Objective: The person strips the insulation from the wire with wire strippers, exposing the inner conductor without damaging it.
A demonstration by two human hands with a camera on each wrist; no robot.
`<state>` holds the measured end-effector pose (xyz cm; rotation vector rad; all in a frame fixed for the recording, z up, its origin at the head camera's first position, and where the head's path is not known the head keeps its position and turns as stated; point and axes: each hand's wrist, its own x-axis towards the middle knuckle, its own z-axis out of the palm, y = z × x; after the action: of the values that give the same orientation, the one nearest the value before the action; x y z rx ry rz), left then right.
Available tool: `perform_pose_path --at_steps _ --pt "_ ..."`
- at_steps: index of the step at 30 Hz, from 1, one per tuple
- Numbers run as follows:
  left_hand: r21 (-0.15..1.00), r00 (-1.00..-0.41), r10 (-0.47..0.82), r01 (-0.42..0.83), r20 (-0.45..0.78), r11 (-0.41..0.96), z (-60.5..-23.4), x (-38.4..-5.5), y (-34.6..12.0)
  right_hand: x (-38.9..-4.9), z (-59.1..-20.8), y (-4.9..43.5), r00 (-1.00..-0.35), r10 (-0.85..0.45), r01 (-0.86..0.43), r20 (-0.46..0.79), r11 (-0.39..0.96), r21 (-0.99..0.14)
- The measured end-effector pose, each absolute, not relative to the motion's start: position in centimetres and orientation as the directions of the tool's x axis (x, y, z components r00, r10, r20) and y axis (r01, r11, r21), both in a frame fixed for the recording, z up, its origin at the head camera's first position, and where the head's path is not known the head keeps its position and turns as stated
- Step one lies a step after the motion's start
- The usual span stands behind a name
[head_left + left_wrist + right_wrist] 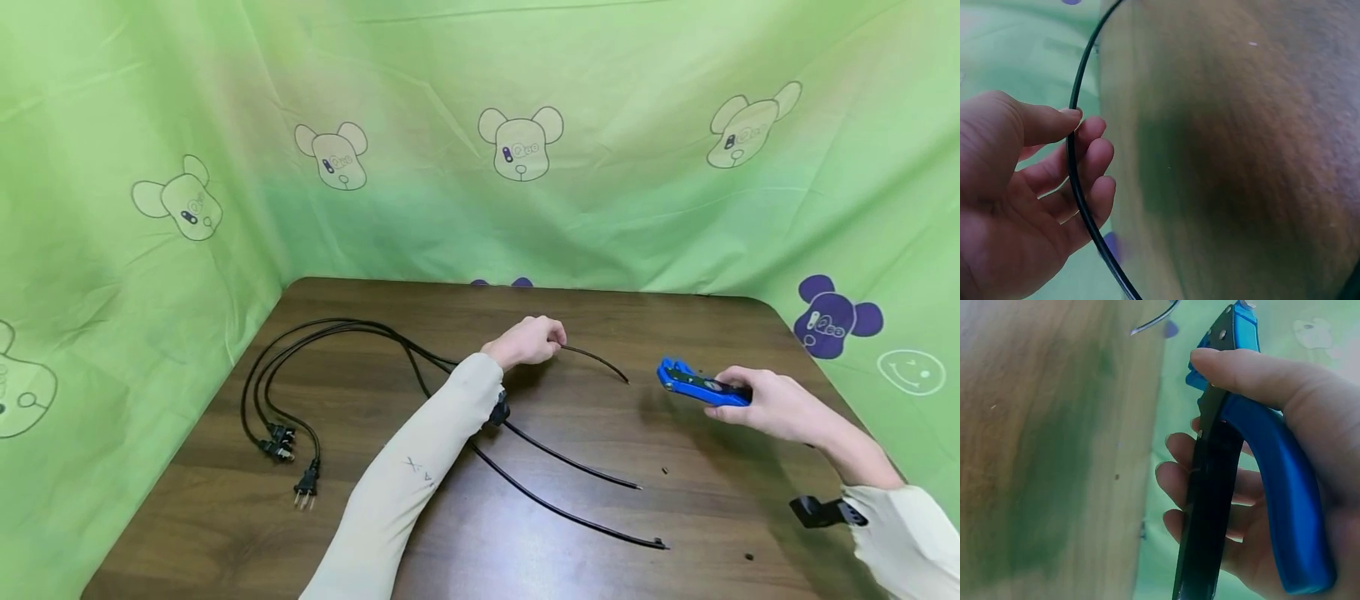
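Note:
My left hand (531,340) is over the far middle of the table, pinching a black power cord (596,358) between thumb and fingertips. Its thin cut end points right, toward the tool. In the left wrist view the cord (1080,194) curves past the thumb and across the curled fingers. On the right, my right hand (780,407) grips a blue and black wire stripper (697,385), its head facing left toward the cord end. The right wrist view shows the thumb near the head of the wire stripper (1288,506) and the fingers around its black handle, handles apart.
Two more black cords (566,460) run under the left forearm, their cut ends toward the right front. Two-prong plugs (306,485) lie at the left. Small black scraps (748,557) dot the wooden table (615,575) at right. Green printed cloth (420,225) hangs around it.

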<state>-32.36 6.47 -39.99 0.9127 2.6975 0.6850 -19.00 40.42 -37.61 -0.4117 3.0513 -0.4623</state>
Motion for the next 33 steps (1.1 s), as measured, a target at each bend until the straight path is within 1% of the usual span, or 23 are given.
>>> perform_pose_path --at_steps 11,16,23,29,33 --pt "0.414 -0.801 0.596 0.525 -0.054 0.743 -41.0 -32.5 6.2 -20.1 -39.9 41.6 -0.968 -0.249 -0.234 -0.018 0.93 -0.282" --pt "0.425 -0.807 0.587 0.51 -0.066 0.748 -41.4 -32.7 6.0 -20.5 -40.5 42.1 -0.969 -0.245 -0.232 -0.019 0.937 -0.259" --pt "0.417 -0.813 0.578 0.505 -0.063 0.756 -41.8 -32.9 5.4 -20.6 -40.8 42.5 -0.974 -0.224 -0.208 -0.031 0.943 -0.261" --pt "0.445 -0.812 0.58 0.498 -0.062 0.744 -41.5 -33.0 4.4 -20.9 -41.3 42.5 -0.972 -0.232 -0.219 -0.026 0.947 -0.235" --pt "0.448 -0.811 0.582 0.5 -0.059 0.741 -41.3 -33.2 3.6 -20.9 -41.4 42.4 -0.975 -0.215 -0.199 -0.056 0.958 -0.208"
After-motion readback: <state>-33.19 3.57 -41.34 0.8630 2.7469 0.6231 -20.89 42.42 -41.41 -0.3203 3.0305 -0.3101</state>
